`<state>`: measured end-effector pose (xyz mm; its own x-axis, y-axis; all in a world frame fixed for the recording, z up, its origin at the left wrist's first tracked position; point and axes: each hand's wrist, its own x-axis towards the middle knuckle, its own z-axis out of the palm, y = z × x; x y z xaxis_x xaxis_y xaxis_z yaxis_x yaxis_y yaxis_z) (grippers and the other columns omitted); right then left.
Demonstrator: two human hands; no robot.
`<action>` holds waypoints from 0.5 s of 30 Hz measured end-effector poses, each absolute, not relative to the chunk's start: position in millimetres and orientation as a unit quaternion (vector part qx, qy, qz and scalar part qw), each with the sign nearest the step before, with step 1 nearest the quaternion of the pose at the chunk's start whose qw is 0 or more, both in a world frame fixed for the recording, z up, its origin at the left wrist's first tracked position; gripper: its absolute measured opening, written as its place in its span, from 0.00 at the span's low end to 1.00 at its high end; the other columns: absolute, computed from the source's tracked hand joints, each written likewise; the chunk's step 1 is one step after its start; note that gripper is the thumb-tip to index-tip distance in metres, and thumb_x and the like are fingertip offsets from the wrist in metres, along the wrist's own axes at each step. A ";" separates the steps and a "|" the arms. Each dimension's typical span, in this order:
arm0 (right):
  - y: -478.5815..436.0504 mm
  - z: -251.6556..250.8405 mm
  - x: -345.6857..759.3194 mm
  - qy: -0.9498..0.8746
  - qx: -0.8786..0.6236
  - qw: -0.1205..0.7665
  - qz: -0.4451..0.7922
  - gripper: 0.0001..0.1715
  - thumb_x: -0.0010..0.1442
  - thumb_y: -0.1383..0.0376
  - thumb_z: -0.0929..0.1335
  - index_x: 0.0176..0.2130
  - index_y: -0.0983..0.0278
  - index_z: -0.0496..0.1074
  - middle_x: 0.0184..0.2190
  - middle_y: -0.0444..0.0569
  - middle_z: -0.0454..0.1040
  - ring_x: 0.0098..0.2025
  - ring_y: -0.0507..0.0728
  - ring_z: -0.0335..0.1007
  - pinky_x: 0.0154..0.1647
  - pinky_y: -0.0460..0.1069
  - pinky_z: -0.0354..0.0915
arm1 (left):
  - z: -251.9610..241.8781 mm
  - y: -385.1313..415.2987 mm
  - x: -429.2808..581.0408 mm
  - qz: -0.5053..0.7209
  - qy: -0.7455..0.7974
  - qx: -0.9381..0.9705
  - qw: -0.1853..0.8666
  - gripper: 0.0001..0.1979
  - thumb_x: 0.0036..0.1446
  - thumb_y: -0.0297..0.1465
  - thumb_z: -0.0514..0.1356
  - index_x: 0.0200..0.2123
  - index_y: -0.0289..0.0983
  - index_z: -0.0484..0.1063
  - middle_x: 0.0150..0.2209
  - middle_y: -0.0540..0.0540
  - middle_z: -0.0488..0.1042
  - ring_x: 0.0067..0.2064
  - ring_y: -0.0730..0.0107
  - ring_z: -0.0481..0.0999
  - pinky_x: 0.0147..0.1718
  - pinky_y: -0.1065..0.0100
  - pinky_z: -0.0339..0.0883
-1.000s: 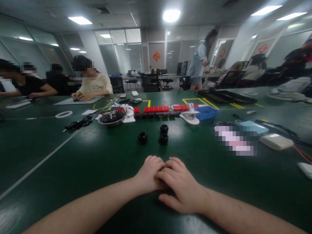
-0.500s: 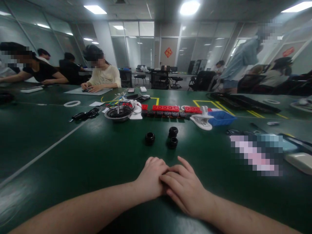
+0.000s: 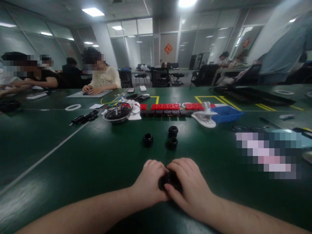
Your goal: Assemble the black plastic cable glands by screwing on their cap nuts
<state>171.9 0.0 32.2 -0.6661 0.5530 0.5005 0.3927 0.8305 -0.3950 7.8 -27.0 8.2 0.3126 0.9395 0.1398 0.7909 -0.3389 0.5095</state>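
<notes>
Black and glossy, a lone hollow ring point(image 3: 148, 142) sits leftmost on the green counter point(image 3: 109, 159); nudged sideways, it might roll. Next, the left hand point(image 3: 150, 179) has its fingers curled against a dark piece point(image 3: 171, 180) (mostly covered, even from where I stand). Beyond, a shove forward could scatter two close-set rings point(image 3: 173, 135). The right hand point(image 3: 191, 182) clamps the piece's other side; uneven pressure could make it slip.
</notes>
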 end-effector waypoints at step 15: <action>-0.9 37.4 171.3 -0.909 -0.325 0.216 0.145 0.12 0.51 0.61 0.67 0.35 0.65 0.66 0.33 0.47 0.66 0.37 0.56 0.58 0.41 0.53 0.53 | 15.3 -28.9 11.0 0.187 0.558 0.787 0.183 0.10 0.42 0.35 0.60 0.28 0.37 0.64 0.31 0.50 0.65 0.35 0.65 0.63 0.38 0.64 0.55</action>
